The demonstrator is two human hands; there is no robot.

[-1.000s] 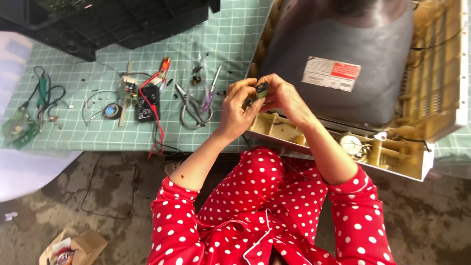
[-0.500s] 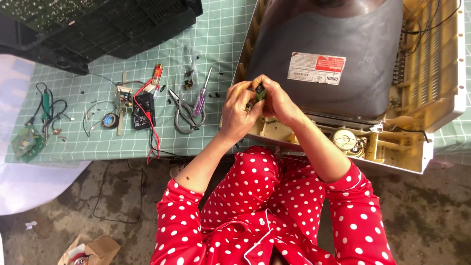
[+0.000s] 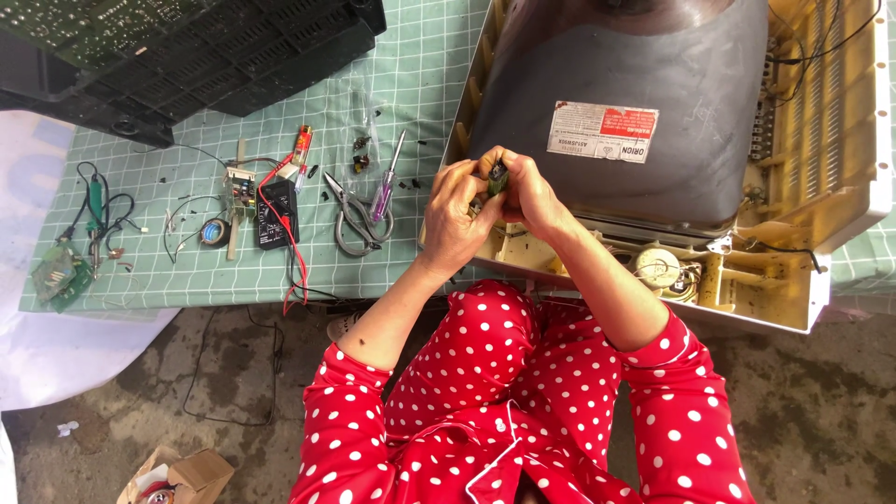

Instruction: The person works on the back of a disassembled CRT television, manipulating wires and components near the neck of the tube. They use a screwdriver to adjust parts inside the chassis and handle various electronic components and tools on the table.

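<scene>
Both my hands meet over the front edge of an opened old television (image 3: 840,201), whose grey picture tube (image 3: 653,84) lies face down in a yellowed plastic shell. My left hand (image 3: 453,219) and my right hand (image 3: 532,191) pinch one small dark part (image 3: 497,177) between their fingertips. The part is mostly hidden by my fingers. My sleeves are red with white dots.
On the green checked mat (image 3: 420,75) to the left lie scissors-like pliers (image 3: 353,219), a purple-handled screwdriver (image 3: 387,182), a black multimeter (image 3: 275,215) with red leads, a small circuit board (image 3: 240,187) and wires. A black plastic cover (image 3: 187,56) sits at top left. A cardboard box (image 3: 177,476) is on the floor.
The view has shifted so the mat and television sit lower and to the right in the frame. My hands stay together on the small part, with my fingers slightly turned.
</scene>
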